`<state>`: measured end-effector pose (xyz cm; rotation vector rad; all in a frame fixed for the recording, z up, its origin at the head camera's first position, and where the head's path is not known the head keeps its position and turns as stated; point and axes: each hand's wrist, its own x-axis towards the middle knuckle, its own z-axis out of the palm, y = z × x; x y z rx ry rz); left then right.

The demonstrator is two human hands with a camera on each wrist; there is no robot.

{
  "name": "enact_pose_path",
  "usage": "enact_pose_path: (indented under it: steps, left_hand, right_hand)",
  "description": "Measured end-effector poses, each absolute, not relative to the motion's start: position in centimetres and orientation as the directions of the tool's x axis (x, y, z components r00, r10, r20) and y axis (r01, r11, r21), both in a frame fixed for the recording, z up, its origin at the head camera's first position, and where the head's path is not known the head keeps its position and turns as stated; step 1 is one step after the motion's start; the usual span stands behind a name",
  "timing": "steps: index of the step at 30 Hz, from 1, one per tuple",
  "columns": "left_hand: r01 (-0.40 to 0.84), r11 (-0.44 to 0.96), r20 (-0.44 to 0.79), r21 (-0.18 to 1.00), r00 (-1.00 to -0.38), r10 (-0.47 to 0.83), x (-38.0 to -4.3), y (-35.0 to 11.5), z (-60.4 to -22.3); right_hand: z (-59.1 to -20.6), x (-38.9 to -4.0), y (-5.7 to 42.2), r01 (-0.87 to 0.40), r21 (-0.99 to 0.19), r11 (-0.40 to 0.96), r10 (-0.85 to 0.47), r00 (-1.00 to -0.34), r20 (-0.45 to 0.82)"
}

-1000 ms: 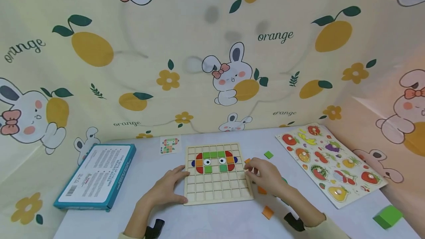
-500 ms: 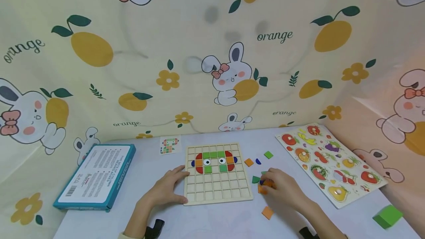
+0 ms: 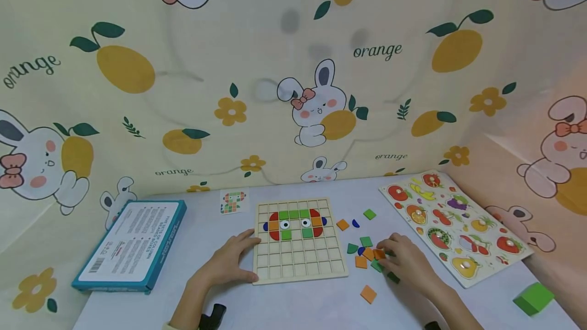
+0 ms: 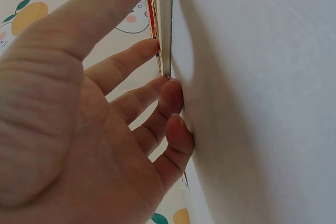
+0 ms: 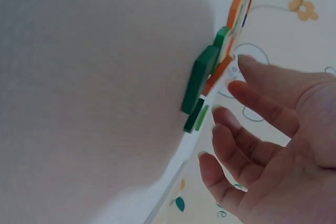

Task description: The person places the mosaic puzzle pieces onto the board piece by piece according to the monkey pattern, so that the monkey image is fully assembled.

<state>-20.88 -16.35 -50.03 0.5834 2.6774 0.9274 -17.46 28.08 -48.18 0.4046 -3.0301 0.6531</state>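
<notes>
A wooden grid board [image 3: 300, 258] lies in the middle of the table, with red, green, orange and blue pieces and two eye tiles [image 3: 285, 224] set in its upper rows. Along its left edge rests my left hand [image 3: 231, 261], fingertips and thumb against the side. My right hand [image 3: 408, 261] is at the right side of a loose pile of tiles, fingers loosely bent and apart. Beside its fingertips lie an orange tile [image 3: 378, 254] and a dark green piece [image 3: 393, 277]. In the right wrist view, green tiles [image 5: 199, 80] stand out past the separated fingers.
More loose pieces lie right of the board, among them an orange tile [image 3: 368, 294] and a green tile [image 3: 369, 214]. A small pattern card [image 3: 234, 201] lies behind the board. Around are a blue-edged box [image 3: 133, 243], a fruit board [image 3: 454, 225] and a green block [image 3: 534, 299].
My right hand has moved from the board's right edge to the loose pile, then further right, uncovering more pieces. The left hand stays at the board's left edge.
</notes>
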Motion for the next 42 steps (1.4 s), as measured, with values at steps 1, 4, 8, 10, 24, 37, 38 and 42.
enact_pose_path:
  steps: [1,4,8,10,24,37,38,42]
  left_hand:
    - [0.291,0.718,-0.099,0.633,-0.889,0.447,-20.9,-16.3,-50.0]
    - [0.291,0.716,-0.099,0.635,-0.888,0.449,-20.9,-16.4,-50.0]
    - [0.293,0.717,-0.102,0.632,-0.886,0.452,-20.8,-16.4,-49.9]
    - [0.290,0.717,-0.104,0.633,-0.887,0.450,-20.8,-16.4,-49.8]
    - [0.275,0.723,-0.115,0.633,-0.891,0.440,-20.8,-16.4,-49.8]
    - [0.275,0.719,-0.121,0.639,-0.887,0.446,-21.1,-16.6,-50.2]
    - [0.273,0.717,-0.122,0.641,-0.886,0.447,-21.1,-16.6,-50.2]
    - [0.276,0.721,-0.125,0.636,-0.885,0.449,-21.1,-16.5,-50.1]
  right_hand:
    - [-48.3,-17.4,28.2,-0.263,-0.389,0.883,-0.250,-0.965,0.084]
    - [-48.4,-17.5,28.4,-0.281,-0.353,0.893,-0.260,-0.960,0.106]
    - [-48.5,-17.7,28.5,-0.273,-0.357,0.893,-0.259,-0.962,0.087]
    - [-48.5,-18.0,28.5,-0.273,-0.374,0.886,-0.266,-0.961,0.070]
    - [-47.3,-21.3,24.4,-0.285,-0.641,0.713,-0.365,-0.931,0.009]
    - [-48.0,-24.8,10.8,-0.418,-0.705,0.573,-0.568,-0.823,0.026]
    - [-48.1,-24.8,10.3,-0.422,-0.697,0.580,-0.571,-0.821,0.021]
    - [-48.2,-24.7,9.1,-0.457,-0.625,0.633,-0.571,-0.820,0.021]
